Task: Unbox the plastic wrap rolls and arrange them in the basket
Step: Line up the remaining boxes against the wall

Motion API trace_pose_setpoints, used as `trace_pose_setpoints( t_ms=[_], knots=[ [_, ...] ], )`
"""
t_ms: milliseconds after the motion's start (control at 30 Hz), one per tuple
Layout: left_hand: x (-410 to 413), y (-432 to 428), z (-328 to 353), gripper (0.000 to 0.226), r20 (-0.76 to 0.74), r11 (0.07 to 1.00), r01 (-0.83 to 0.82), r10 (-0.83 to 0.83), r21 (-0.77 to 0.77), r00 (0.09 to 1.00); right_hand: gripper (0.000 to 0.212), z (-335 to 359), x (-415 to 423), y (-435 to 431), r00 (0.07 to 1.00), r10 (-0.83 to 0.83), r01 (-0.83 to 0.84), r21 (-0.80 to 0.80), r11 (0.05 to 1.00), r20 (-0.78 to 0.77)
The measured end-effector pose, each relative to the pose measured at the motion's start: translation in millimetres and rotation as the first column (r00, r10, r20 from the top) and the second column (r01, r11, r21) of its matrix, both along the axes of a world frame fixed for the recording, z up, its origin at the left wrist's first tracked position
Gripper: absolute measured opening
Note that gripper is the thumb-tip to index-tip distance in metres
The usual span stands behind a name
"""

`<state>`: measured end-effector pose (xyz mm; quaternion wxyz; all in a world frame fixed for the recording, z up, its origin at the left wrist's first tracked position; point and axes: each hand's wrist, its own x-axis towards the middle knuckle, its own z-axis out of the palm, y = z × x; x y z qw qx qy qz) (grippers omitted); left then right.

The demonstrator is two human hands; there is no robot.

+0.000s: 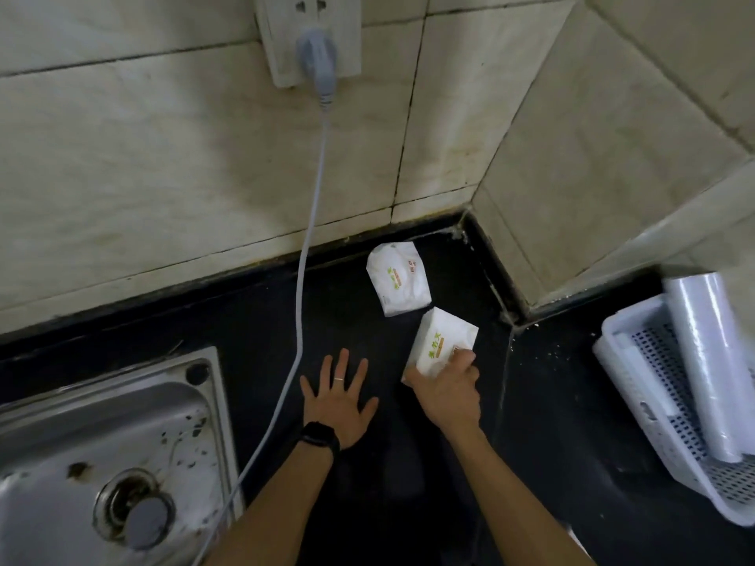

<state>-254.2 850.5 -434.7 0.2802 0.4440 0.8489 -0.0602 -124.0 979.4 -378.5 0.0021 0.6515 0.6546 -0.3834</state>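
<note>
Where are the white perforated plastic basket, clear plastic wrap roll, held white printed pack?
White perforated plastic basket (657, 361): head view, perforated floor.
Clear plastic wrap roll (709, 369): head view, mid-body.
White printed pack (443, 341): head view, top face.

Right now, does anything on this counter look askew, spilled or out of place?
The basket looks tilted at the right edge, with a roll poking past its far rim. Pale crumbs speckle the counter beside it. A grey cable trails across the counter by the sink.
</note>
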Motion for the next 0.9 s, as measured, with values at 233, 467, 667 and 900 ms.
trace_pose_setpoints(
  t_ms=[233,467,667,900],
  knots=[
    [-11,33,32,0.066,0.001,0.999,-0.021,0.021,-0.034,1.000,0.061,9,24,71,0.969,-0.041,0.076,0.136,0.988,-0.245],
    [-34,99,51,0.078,0.025,0.969,-0.161,0.159,0.186,0.987,0.074,-8,-40,178,0.947,0.323,-0.302,0.354,0.885,0.000],
    [-40,151,47,0.063,-0.058,0.975,-0.060,0.074,0.214,0.996,0.073,-32,-46,191,0.887,0.362,-0.458,0.455,0.764,0.286],
    [-32,170,42,0.034,-0.030,0.986,-0.075,0.080,0.149,0.996,0.069,-34,-43,200,0.850,0.387,-0.521,0.459,0.720,0.357]
  ],
)
